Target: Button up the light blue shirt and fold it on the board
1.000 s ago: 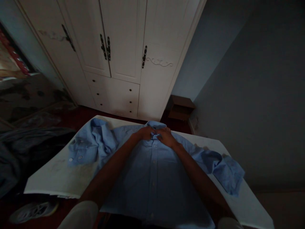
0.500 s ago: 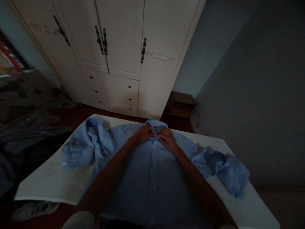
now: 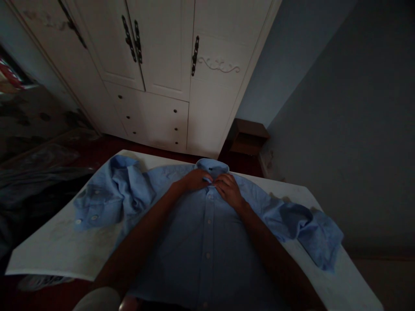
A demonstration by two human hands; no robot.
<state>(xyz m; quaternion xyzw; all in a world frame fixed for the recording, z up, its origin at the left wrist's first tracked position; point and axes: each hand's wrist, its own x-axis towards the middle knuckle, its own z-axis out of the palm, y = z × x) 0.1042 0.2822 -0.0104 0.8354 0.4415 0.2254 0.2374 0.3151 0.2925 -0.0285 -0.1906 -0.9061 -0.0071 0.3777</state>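
Observation:
A light blue button-up shirt (image 3: pixel 188 255) lies front side up, its collar (image 3: pixel 212 164) at the far end and its sleeves spread to both sides. Just below the collar, my left hand (image 3: pixel 196 179) pinches the left collar edge. Close beside it, my right hand (image 3: pixel 228 188) has its fingers closed on the other side of the collar opening. The fingertips nearly meet over the top of the button placket (image 3: pixel 209 233). Whether a button sits between them is hidden. Several pale buttons run down the placket.
The shirt rests on a white table (image 3: pixel 48 252). Beyond stands a white wardrobe (image 3: pixel 162 56) with dark handles, and a small brown cabinet (image 3: pixel 249 136) by the wall. Dark cloth (image 3: pixel 39 203) is heaped at the left, and a shoe (image 3: pixel 43 281) lies on the red floor.
Both hands stay at the collar, and the fingertips have shifted slightly closer together over the opening. The camera view has tilted a little downward.

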